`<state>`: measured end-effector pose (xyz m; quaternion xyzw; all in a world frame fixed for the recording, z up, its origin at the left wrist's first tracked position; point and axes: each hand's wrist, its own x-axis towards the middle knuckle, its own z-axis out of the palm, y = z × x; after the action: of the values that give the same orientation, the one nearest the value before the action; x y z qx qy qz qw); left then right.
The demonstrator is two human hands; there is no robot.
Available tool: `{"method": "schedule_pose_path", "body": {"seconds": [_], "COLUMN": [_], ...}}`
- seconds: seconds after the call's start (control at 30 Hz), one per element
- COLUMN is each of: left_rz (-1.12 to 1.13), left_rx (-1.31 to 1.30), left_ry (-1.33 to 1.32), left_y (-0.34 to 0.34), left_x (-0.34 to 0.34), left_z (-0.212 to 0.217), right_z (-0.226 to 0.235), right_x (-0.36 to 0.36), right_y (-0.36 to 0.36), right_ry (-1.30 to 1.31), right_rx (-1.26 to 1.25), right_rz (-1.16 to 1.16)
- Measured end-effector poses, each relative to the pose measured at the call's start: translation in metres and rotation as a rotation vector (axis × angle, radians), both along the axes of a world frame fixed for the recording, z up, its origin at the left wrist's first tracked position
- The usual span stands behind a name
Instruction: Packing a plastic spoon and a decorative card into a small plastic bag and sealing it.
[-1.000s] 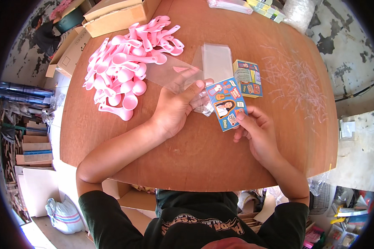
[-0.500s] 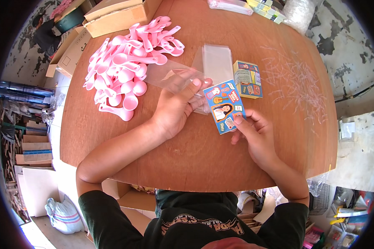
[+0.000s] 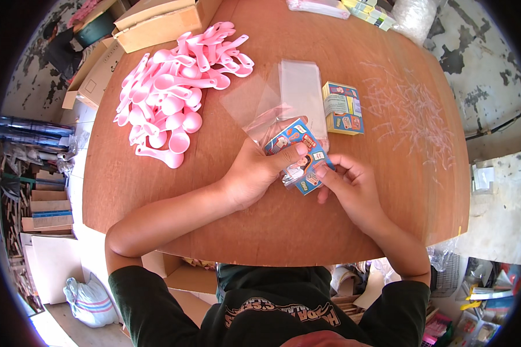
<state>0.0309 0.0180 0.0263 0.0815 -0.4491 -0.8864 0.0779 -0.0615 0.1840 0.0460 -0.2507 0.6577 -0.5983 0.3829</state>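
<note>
My left hand (image 3: 256, 173) grips a small printed blue carton (image 3: 300, 156) together with a clear plastic sleeve (image 3: 260, 124) around its far end. My right hand (image 3: 353, 188) pinches the carton's near right corner. Both hands rest low over the round brown table (image 3: 272, 225). A second printed carton (image 3: 342, 107) lies just beyond, to the right. A stack of clear sleeves (image 3: 300, 92) lies behind my left hand.
A heap of pink plastic scoops (image 3: 176, 92) covers the table's far left. Thin clear strips (image 3: 414, 115) are scattered at the right. Cardboard boxes (image 3: 156, 20) stand at the back left, small packets (image 3: 367, 10) at the far edge. Clutter surrounds the table on the floor.
The carton has slid toward me and deeper into the sleeve. My left thumb has come over its top, and my right hand has shifted from its lower edge to its corner.
</note>
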Motion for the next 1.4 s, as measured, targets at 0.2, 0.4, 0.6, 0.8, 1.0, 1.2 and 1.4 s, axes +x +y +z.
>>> {"method": "schedule_pose_path", "body": {"seconds": [0.2, 0.4, 0.6, 0.8, 1.0, 1.2, 1.4], "left_rz": [0.026, 0.002, 0.089, 0.004, -0.01, -0.052, -0.119], "left_rx": [0.131, 0.072, 0.179, 0.065, 0.133, 0.211, -0.029], "left_ry": [0.002, 0.047, 0.017, 0.017, -0.029, -0.022, 0.021], "left_y": [-0.004, 0.004, -0.003, 0.014, 0.024, 0.017, 0.026], "left_x": [-0.001, 0.001, -0.001, 0.006, 0.011, 0.011, 0.013], "left_z": [0.001, 0.003, 0.003, -0.003, -0.003, -0.004, -0.015], "right_z": [-0.001, 0.001, -0.007, -0.01, -0.015, -0.01, -0.013], "right_x": [0.001, 0.001, -0.004, 0.0, 0.001, 0.001, 0.002], "right_y": [-0.001, 0.001, 0.002, 0.0, 0.001, 0.0, 0.003], "right_ry": [-0.011, -0.017, -0.136, 0.057, 0.066, -0.03, -0.096], "right_rx": [-0.015, -0.037, -0.163, -0.181, -0.227, -0.233, -0.19], "right_rz": [0.005, 0.002, 0.051, 0.06, -0.016, 0.043, -0.052]}}
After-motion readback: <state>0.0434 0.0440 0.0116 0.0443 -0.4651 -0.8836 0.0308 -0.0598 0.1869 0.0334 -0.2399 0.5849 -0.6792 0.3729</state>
